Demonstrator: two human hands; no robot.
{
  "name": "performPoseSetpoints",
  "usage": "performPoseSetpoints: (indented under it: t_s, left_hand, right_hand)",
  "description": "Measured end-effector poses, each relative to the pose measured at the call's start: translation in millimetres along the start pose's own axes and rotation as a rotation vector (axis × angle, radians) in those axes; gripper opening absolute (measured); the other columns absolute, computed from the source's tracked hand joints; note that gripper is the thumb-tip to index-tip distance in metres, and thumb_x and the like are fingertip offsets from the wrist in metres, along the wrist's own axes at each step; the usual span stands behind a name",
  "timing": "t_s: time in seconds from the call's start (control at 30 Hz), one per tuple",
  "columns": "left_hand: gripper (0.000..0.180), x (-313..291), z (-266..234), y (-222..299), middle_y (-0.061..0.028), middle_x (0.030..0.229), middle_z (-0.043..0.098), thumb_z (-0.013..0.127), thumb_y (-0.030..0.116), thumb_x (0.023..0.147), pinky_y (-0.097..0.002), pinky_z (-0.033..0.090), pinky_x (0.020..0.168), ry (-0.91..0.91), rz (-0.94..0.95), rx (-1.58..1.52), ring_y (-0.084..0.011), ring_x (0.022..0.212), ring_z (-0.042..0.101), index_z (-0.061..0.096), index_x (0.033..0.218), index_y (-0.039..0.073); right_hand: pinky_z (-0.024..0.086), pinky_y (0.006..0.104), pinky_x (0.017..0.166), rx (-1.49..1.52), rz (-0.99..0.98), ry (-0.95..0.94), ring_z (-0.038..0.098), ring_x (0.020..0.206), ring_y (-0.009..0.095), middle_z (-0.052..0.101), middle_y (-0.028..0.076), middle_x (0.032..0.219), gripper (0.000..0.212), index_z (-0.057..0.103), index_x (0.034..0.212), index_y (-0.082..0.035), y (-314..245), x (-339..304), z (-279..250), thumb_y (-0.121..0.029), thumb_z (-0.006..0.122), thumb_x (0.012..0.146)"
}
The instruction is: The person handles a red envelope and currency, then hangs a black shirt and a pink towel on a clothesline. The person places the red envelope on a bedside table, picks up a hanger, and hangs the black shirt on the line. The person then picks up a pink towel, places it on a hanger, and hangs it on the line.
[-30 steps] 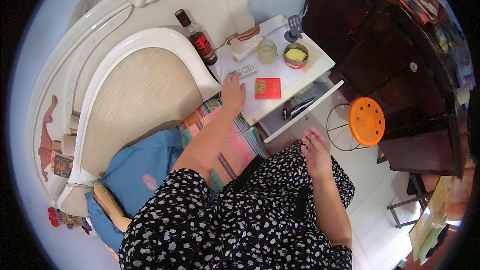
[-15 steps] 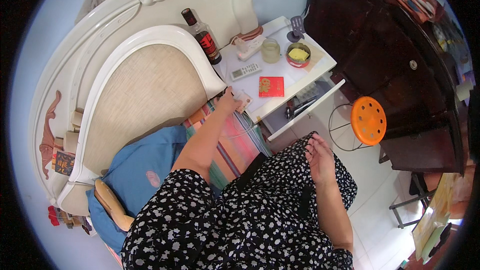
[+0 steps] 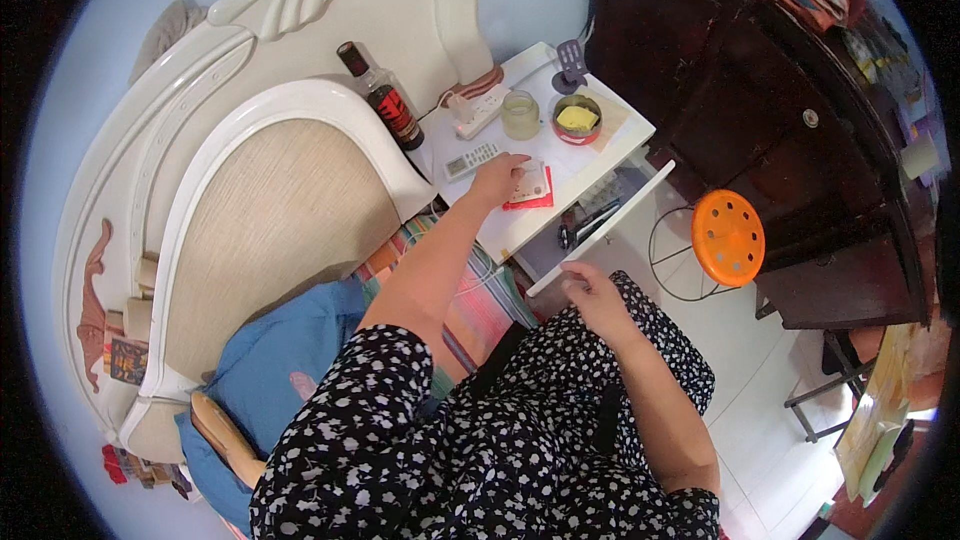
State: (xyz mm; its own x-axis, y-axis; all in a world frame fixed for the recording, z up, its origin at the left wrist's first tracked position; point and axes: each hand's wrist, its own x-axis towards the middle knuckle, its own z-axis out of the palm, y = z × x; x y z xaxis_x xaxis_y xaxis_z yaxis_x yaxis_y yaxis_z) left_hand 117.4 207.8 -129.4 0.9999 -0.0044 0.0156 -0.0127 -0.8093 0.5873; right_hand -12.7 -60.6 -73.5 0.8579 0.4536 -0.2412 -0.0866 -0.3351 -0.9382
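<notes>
Left hand [image 3: 495,180], in the head view, reaches over the white worktop [image 3: 578,166] with its fingers bent together, pinching the left end of a pale printed slip [image 3: 533,183]; the thumb is hidden. That slip lies over a flat red packet [image 3: 543,203], covering most of it, so that only the packet's near and right edges show. Just left of the red packet and a little beyond it is a white remote control [image 3: 472,161], close to the wrist. Beyond the packet stand a greenish glass jar [image 3: 520,116] and, farther right, a round tin [image 3: 576,139] with something yellow in it; farther beyond is a dark slotted stand [image 3: 572,62]. A white power strip [image 3: 484,111] lies beyond the packet toward the left, and a dark bottle [image 3: 395,110] with a red-marked label stands farther left, against the headboard [image 3: 270,180]. To the near right of the packet, a pulled-out drawer [image 3: 625,208] holds dark items. Right hand [image 3: 598,302] is nearer the person than the packet, half spread, fingers loosely curled, just beside the drawer front. An orange stool [image 3: 728,238] stands well to the packet's right.
</notes>
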Motion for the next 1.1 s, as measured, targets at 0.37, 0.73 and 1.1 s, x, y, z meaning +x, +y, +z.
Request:
performPoseSetpoints:
  t_s: [0.37,0.73,1.1]
  left_hand:
    - [0.035,-23.6,30.9,-3.5,-0.0081,0.110,0.054,0.059,0.018,0.081,-0.0447,0.040,0.088,0.171,-0.044,0.264,-0.0284,0.106,0.049,0.059,0.116,0.015]
    - [0.035,-45.4,35.8,11.8,-0.0098,0.113,0.053,0.062,0.017,0.079,-0.0441,0.034,0.094,0.488,-0.003,0.213,-0.0298,0.110,0.047,0.058,0.113,0.013]
    - [0.029,-47.3,38.6,12.1,-0.0050,0.111,0.055,0.062,0.015,0.079,-0.0430,0.032,0.093,0.340,0.071,0.282,-0.0257,0.107,0.048,0.059,0.107,0.014]
  right_hand:
    - [0.020,0.0401,0.112,-0.702,-0.060,-0.105,0.016,0.140,0.029,0.018,0.015,0.151,0.067,0.025,0.143,-0.003,13.2,108.0,46.3,-0.031,0.054,0.089]
    - [0.012,0.0464,0.113,-0.773,-0.038,0.055,0.013,0.140,0.032,0.015,0.018,0.151,0.070,0.026,0.142,0.000,21.6,129.3,33.0,-0.033,0.055,0.088]
    - [0.017,0.0407,0.112,-0.129,0.403,0.343,0.008,0.139,0.043,0.002,0.034,0.148,0.105,-0.006,0.143,0.007,83.2,138.7,9.2,-0.058,0.052,0.084]
